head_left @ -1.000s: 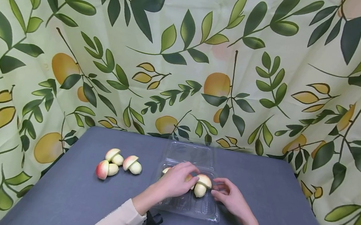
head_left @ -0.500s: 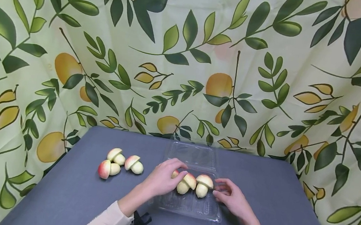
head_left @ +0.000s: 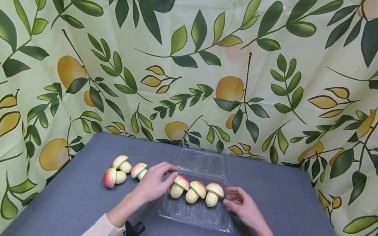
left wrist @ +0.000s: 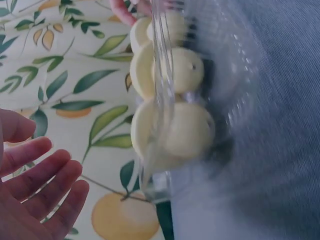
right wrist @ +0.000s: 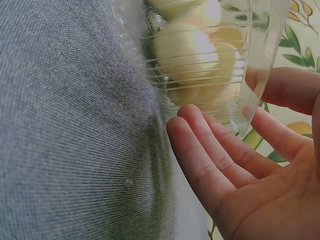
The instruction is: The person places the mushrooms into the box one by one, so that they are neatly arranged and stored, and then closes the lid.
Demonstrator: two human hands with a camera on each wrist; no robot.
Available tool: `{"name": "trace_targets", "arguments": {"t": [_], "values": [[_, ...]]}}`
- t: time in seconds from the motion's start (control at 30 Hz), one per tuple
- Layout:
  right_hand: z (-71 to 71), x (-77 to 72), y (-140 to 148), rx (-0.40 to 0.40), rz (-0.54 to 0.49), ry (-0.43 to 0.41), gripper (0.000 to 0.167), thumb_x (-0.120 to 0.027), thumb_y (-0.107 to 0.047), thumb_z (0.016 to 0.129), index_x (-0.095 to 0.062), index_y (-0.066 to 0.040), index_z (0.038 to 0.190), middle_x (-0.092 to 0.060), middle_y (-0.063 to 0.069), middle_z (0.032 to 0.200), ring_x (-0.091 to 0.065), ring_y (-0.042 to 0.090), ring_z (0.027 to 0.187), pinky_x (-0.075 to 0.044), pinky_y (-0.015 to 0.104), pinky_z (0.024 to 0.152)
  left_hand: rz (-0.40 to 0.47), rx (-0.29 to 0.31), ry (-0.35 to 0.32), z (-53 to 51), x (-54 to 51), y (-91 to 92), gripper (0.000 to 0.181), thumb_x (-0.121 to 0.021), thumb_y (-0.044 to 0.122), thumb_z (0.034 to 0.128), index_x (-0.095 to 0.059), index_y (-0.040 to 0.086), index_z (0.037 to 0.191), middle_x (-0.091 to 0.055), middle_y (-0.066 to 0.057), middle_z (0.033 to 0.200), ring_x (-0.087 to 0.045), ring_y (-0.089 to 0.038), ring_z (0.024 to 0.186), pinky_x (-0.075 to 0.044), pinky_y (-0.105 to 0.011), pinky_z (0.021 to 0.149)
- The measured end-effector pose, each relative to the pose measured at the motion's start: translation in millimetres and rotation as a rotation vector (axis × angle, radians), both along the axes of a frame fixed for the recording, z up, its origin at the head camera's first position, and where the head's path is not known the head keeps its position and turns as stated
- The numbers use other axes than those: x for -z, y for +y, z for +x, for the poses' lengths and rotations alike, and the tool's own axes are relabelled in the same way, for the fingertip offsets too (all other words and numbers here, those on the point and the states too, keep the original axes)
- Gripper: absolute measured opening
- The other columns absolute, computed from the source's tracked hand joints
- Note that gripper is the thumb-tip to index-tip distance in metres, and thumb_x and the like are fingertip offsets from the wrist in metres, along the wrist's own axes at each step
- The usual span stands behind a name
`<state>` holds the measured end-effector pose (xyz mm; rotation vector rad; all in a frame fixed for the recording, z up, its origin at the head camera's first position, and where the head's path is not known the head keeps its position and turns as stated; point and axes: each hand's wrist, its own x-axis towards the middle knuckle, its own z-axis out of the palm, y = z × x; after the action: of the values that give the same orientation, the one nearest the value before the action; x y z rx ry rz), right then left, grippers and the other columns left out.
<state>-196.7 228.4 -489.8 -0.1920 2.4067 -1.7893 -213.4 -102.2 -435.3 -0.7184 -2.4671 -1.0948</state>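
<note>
My left hand (head_left: 155, 180) has drawn back to the left since the earlier frame, baring the first of the mushroom pieces in the tray and now covering part of one on the table; my right hand has hardly moved.

Farthest left on the grey table (head_left: 270, 205) sit two loose mushrooms, pale with pink-red caps: a front one (head_left: 110, 177) and a rear one (head_left: 122, 163), close together. Just right of them lies a third mushroom (head_left: 138, 170), its stem end partly hidden by my hand. My left fingers are loose and spread, holding nothing; the left wrist view shows them apart from the clear tray (head_left: 195, 218).

In the tray three mushrooms lie side by side in a row, caps toward the far side, stems toward me: the left one (head_left: 179, 187), the middle one (head_left: 196, 192), set slightly askew, and the right one (head_left: 214, 195). The lid (head_left: 201, 161) lies folded open behind them, toward the patterned cloth (head_left: 193, 75).

At the right end, my right hand (head_left: 242, 206) rests with relaxed, gently extended fingers beside the tray's side wall, gripping no mushroom; whether every fingertip touches the plastic, I cannot tell.
</note>
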Motion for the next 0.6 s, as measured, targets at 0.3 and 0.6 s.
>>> {"name": "trace_targets", "arguments": {"t": [0.3,0.6], "values": [[1.3,-0.3,0,-0.011,-0.006,0.000,0.047,-0.072,-0.007,0.093,-0.052,0.007,0.133,-0.065,0.024,0.114,-0.070,0.031,0.094,-0.060,0.034,0.077,0.016,-0.126,0.072,-6.7,6.2,-29.2,0.012,-0.071,0.008,0.0927,-0.073,0.004,0.104,-0.070,-0.004,0.099,-0.068,-0.021,0.092,-0.058,-0.042,0.080],[1.8,-0.2,0,-0.024,-0.013,-0.006,0.048,-0.071,-0.007,0.094,-0.050,0.009,0.135,-0.064,0.025,0.116,-0.069,0.034,0.095,-0.060,0.037,0.076,0.039,-0.236,0.071,-18.4,21.0,-58.1,0.014,-0.072,0.007,0.0918,-0.072,0.003,0.105,-0.070,-0.009,0.099,-0.067,-0.028,0.092,-0.055,-0.047,0.082]]}}
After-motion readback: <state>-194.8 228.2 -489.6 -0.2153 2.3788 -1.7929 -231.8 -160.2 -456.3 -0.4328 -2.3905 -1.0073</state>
